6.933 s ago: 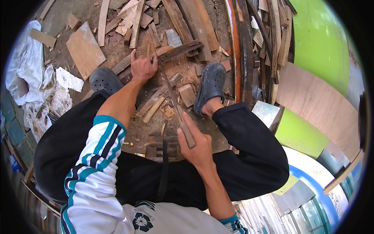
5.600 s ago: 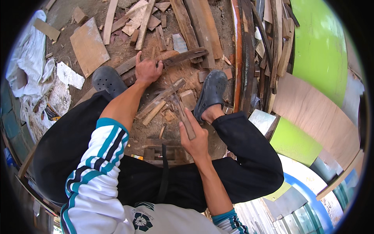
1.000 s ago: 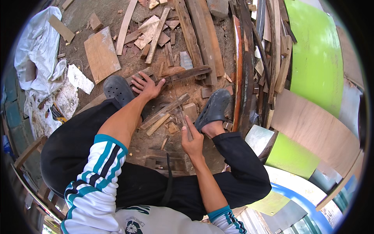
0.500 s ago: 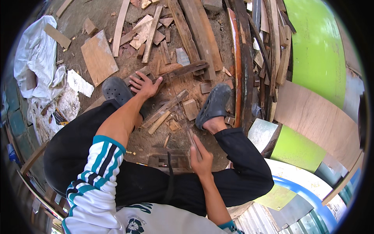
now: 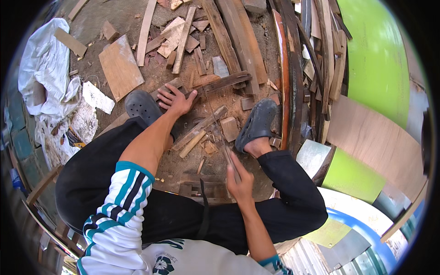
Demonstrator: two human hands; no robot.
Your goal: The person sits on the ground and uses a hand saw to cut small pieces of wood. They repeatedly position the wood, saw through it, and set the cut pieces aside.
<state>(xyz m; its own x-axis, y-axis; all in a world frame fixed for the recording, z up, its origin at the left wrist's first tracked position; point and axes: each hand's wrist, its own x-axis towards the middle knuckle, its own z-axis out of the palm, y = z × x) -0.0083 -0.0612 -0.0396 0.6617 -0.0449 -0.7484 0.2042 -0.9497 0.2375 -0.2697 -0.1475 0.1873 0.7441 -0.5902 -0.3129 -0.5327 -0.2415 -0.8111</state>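
My left hand (image 5: 178, 100) lies with fingers spread on a short wooden block, its thumb against a dark strip of wood (image 5: 224, 83) that stretches out to the right. My right hand (image 5: 239, 181), nearer to me, is closed round the handle of a handsaw. The thin saw blade (image 5: 217, 121) runs forward from that hand to the dark strip, near my left thumb. Below the strip lie a wood stick (image 5: 200, 126), a paler stick (image 5: 192, 144) and a small wood block (image 5: 229, 129).
My dark clogs (image 5: 258, 123) stand on either side. Boards (image 5: 238, 36) and offcuts litter the dusty ground ahead. A stack of long timber (image 5: 325, 55) and green sheets (image 5: 373, 59) lie to the right; a white sack (image 5: 43, 64) lies to the left.
My right hand and the saw have slid slightly forward. My left hand stays at the dark strip. The whole view has shifted a little.
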